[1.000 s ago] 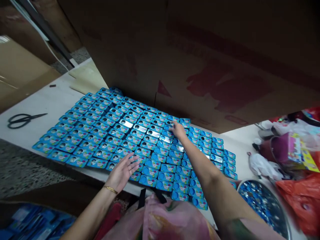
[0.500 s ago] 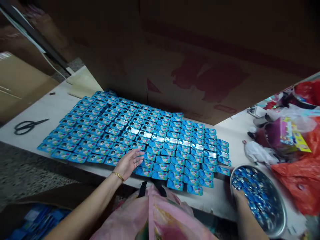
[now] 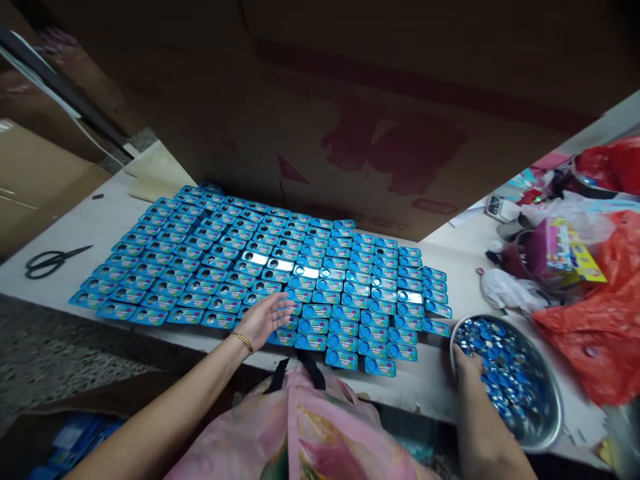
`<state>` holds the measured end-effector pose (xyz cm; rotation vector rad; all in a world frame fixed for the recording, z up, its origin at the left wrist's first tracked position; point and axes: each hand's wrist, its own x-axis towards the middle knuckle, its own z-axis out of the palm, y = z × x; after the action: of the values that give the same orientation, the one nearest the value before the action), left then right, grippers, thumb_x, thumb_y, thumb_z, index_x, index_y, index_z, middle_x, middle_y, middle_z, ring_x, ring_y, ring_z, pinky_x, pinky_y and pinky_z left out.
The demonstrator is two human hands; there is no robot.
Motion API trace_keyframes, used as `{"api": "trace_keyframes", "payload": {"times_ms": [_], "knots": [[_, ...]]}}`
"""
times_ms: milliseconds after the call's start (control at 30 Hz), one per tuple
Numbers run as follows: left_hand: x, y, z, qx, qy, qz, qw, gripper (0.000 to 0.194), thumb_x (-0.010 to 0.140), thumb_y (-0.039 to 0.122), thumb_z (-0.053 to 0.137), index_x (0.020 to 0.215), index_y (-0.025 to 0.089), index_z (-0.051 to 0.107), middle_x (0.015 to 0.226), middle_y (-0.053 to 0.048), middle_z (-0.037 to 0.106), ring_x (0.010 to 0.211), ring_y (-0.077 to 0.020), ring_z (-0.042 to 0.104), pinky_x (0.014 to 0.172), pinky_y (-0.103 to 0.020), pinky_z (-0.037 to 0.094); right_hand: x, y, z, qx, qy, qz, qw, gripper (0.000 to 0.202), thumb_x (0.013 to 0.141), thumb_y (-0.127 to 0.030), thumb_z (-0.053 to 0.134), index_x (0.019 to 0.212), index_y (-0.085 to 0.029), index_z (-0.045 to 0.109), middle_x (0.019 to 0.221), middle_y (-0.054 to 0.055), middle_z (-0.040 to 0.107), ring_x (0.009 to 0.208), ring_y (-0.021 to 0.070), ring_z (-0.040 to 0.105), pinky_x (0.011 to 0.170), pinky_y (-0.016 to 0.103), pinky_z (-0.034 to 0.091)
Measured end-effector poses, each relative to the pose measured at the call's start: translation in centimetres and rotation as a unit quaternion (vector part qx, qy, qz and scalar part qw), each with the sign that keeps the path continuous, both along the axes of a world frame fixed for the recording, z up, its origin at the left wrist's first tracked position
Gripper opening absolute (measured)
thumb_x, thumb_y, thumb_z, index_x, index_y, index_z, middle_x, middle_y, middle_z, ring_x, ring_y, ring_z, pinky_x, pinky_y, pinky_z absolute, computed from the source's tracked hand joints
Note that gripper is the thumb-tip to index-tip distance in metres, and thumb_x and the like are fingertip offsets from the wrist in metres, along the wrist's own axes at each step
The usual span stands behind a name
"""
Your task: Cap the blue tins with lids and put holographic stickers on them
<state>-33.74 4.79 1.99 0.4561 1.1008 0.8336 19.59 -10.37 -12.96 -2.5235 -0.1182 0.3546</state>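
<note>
Rows of small blue printed tins [image 3: 345, 312] with round recesses cover the table; toward the left, many recesses look dark or silvery. Over the front rows rests my left hand [image 3: 265, 319], palm turned up and fingers stretched out, with nothing visible in it. A gold bangle circles its wrist. My right hand [image 3: 469, 370] is at the left side of a metal bowl [image 3: 554, 407], partly inside the rim. Loose shiny blue and silver round pieces [image 3: 505, 373] fill the bowl. The right fingers are mostly hidden, so their grip is unclear.
A large cardboard box [image 3: 320, 120] stands behind the tins. Black scissors [image 3: 55, 260] lie at the left of the table [image 3: 55, 220]. Red plastic bags [image 3: 595, 320] and a white bag [image 3: 510, 293] crowd the right side. An open carton [image 3: 75, 437] of blue items is below left.
The whole view has shifted slightly. My right hand, blurred before, is still at the bowl and sharper now. My left hand keeps its place over the tins.
</note>
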Motion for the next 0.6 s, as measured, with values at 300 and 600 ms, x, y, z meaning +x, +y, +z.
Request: {"api": "trace_keyframes", "payload": {"times_ms": [300,600], "knots": [[0.8,0.1,0.5,-0.009,-0.002,0.009,1.0,0.027,0.073,0.031,0.061,0.095,0.014,0.061,0.092,-0.012,0.065,0.077,-0.0187,0.063,0.065,-0.029,0.051,-1.5,-2.5,2.7,0.192,0.051,-0.181,0.963,0.034,0.046,-0.039,0.063,0.077,-0.03,0.052,0.073,0.005,0.054,0.048,0.0239,0.055,0.03,0.035,0.039],[5.5,0.6,0.2,-0.034,-0.145,-0.075,0.986,0.035,0.076,0.037,0.056,0.102,0.015,0.059,0.105,-0.014,0.061,0.091,-0.0219,0.06,0.08,-0.034,0.046,-7.7,4.7,12.3,0.457,0.164,0.111,0.867,0.045,0.057,-0.034,0.066,0.098,-0.028,0.047,0.066,-0.003,0.056,0.048,0.013,0.054,0.033,0.019,0.037]]}}
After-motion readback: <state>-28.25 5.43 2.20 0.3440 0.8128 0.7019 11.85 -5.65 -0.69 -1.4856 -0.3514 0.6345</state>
